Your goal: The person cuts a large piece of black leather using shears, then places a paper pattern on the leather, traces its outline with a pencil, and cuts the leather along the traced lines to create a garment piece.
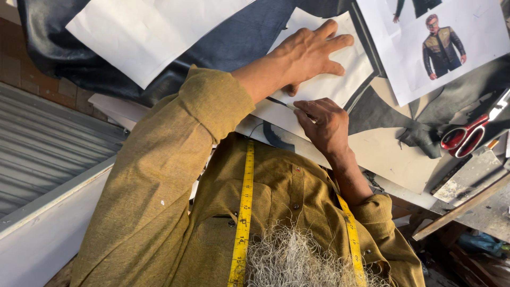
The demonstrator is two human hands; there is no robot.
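My left hand (308, 50) lies flat, fingers spread, on a white paper pattern piece (348, 74) that rests on dark navy leather (234, 40). Just below it, my right hand (325, 125) is closed around a thin dark tool with a pale tip (280, 102). The tool runs along the lower edge of the paper; whether it is a pen or a blade I cannot tell. A yellow measuring tape (245, 202) hangs round my neck over my mustard-coloured shirt.
Red-handled scissors (463, 139) lie at the right on scraps of dark leather (419, 130). A printed sheet picturing a jacketed figure (451, 64) sits at the top right. Another white sheet (149, 32) covers the leather at the top left. A grey corrugated shutter (42, 143) is at the left.
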